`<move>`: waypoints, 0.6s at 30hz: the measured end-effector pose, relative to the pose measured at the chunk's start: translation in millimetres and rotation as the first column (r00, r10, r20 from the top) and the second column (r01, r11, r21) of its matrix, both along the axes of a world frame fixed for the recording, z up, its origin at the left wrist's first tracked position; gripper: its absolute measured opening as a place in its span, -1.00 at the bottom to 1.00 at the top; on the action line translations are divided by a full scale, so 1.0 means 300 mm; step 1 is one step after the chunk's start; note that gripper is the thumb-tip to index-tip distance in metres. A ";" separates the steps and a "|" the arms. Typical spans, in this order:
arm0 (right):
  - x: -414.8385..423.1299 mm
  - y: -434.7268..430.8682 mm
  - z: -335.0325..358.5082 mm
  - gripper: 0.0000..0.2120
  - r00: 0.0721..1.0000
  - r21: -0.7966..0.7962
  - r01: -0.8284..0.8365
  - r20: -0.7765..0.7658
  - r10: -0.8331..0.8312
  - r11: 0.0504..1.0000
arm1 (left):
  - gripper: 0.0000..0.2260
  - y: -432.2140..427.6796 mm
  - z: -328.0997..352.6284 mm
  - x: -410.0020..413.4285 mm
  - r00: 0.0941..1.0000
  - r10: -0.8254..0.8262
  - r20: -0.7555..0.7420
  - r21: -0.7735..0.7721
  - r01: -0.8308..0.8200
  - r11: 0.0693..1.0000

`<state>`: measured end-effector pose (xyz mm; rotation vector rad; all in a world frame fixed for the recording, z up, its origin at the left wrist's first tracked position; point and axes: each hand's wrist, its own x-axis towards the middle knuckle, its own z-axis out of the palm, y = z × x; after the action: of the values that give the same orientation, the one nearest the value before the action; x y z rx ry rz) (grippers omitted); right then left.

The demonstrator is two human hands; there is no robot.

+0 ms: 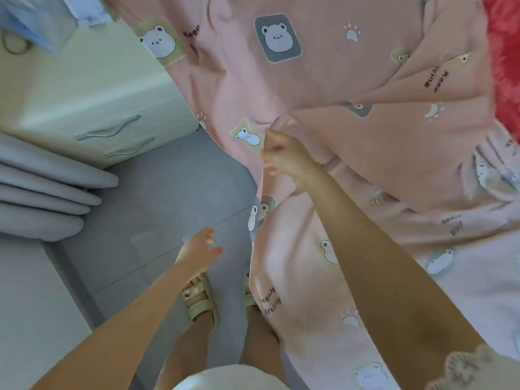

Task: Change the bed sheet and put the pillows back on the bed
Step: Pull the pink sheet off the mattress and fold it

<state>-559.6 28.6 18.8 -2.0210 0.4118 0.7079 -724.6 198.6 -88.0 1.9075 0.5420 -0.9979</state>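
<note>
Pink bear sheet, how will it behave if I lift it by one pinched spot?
Probably floppy: the pink sheet drapes in folds from where the right hand pinches it. Likely light, since one pinch raises it.

A strip of bare grey floor [168,198] runs between the pink bear-print sheet [323,85] hanging down on the right and the cream drawer unit [92,102] on the left. Stacked grey cushions [42,190] narrow it lower left; two sandalled feet [198,301] stand in it.

right hand [284,153] gripping pink sheet [281,80]
</note>
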 end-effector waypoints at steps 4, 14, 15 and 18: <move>-0.004 -0.150 -0.014 -0.85 0.931 -0.025 0.361 -0.058 -0.362 0.932 | -0.70 0.005 0.073 0.243 0.985 -0.010 0.171 0.121 -0.011 0.993; -0.074 -0.756 -0.180 -0.66 0.021 0.021 1.000 -0.357 -0.934 0.014 | -0.87 -0.116 0.185 0.766 0.938 -0.126 0.324 0.122 0.091 0.988; -0.062 -0.788 -0.196 -0.73 0.009 0.018 1.000 -0.327 -0.945 0.004 | -0.89 -0.132 0.187 0.813 0.930 -0.136 0.341 0.118 0.101 0.988; 0.055 -0.781 -0.095 -0.83 0.156 0.015 0.988 -0.198 -0.968 0.156 | -0.90 -0.173 0.213 0.951 0.928 -0.135 0.346 0.110 0.102 0.989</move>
<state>-543.2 -205.6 -9.7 -1.0770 1.5650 -0.0251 -439.4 146.8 -24.2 2.1600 0.2672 -0.6881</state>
